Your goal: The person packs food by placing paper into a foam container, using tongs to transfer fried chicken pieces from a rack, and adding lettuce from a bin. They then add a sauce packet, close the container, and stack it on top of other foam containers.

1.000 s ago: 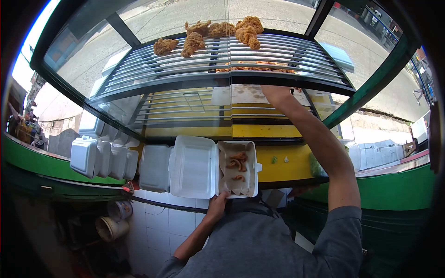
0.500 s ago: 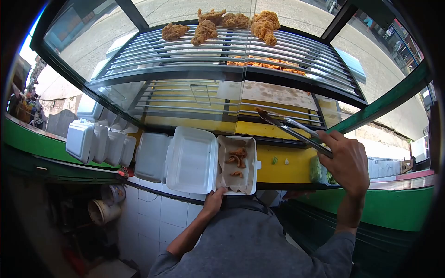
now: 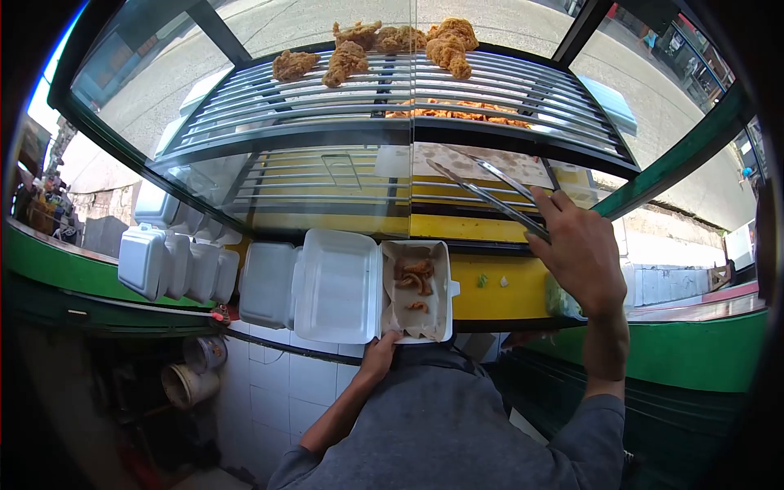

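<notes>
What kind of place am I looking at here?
Probably a street food stall: breaded fried pieces sit on a slatted rack in a glazed case, a white clamshell box lies open with fried bits inside, and a paved road shows beyond.

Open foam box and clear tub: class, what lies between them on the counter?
In the head view, a green scrap and a pale scrap lie on the yellow counter between the open foam box and the clear tub.

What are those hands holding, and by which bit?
The right hand grips the tongs towards the end away from their tips. The left hand holds the box by its near edge.
</notes>
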Motion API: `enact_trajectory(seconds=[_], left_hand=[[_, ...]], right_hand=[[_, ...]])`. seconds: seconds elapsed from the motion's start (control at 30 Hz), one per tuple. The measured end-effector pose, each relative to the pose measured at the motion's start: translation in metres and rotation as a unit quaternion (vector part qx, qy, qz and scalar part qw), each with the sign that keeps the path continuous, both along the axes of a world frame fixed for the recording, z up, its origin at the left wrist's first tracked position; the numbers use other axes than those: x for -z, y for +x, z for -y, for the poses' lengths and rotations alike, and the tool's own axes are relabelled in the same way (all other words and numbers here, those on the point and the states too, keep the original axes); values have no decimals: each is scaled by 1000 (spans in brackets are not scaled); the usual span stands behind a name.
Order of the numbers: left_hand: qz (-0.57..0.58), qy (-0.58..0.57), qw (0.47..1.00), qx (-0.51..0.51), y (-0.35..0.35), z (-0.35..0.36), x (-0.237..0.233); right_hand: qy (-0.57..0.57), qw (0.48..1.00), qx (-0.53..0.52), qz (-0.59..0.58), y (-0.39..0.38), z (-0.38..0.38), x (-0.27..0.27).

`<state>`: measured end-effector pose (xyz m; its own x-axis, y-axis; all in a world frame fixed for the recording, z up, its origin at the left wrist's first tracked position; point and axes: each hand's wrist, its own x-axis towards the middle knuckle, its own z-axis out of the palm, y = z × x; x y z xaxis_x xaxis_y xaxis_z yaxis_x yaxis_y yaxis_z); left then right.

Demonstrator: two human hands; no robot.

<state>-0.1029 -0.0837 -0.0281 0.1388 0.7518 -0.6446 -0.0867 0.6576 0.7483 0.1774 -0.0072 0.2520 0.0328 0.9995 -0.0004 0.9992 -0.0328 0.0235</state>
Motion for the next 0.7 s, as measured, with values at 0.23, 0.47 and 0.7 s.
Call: enact_trajectory(seconds=[0.23, 0.47, 0.7], left_hand=[[-134, 158, 975, 84, -4, 4, -9], [-65, 115, 990, 57, -8, 5, 22], [-153, 186, 964, 116, -1, 2, -12]], right_hand=[[97, 992, 19, 76, 11, -159, 104], [131, 984, 22, -118, 26, -144, 84], [-16, 999, 18, 25, 24, -53, 20]])
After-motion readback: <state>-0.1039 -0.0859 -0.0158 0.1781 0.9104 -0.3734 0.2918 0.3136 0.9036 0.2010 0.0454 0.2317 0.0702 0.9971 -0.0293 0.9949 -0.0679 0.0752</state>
